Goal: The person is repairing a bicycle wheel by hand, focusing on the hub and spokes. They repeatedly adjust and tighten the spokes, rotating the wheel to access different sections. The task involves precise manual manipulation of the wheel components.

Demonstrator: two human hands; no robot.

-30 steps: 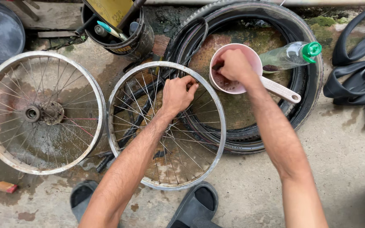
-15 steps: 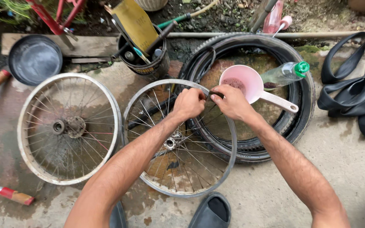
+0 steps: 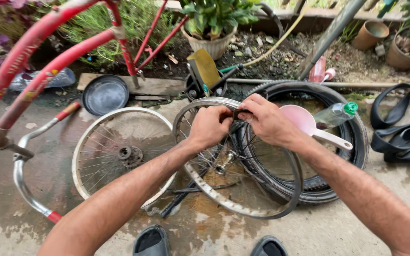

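At the top of the tilted wheel rim [image 3: 243,199], at about 12 o'clock on its circle, both hands are meeting. The left hand [image 3: 210,127] is curling its fingers [image 3: 225,115] closed over the rim's upper edge, and the right hand [image 3: 267,122] is pinching a dark strip of rubber [image 3: 241,114] against that same spot, fingers closed on it. What exactly the strip is I cannot tell; it is looking like a rim band or a piece of tube.

Judging from this, the work on this rim is sitting at an early stage: the rim is bare metal with no tyre on it, and the strip is gripped only at the top, with the rest of the circle uncovered as far as I can see.

Moving outward, a 2nd wheel [image 3: 119,154] with its hub is lying flat at 9 o'clock of the hands. A black tyre [image 3: 352,142] is lying at 3 o'clock, with a pink scoop [image 3: 304,122] and a green-capped clear bottle [image 3: 335,114] inside its ring. Black inner tubes [image 3: 404,137] are heaped further at 3 o'clock. A dark round pan [image 3: 105,95] is resting at 10 o'clock, beneath a red bicycle frame [image 3: 39,71].

The wet concrete floor [image 3: 309,237] is carrying puddles and rust-coloured stains. This is an outdoor yard, with potted plants [image 3: 212,23] and soil along 12 o'clock, and 2 dark sandals [image 3: 152,242] at 6 o'clock.
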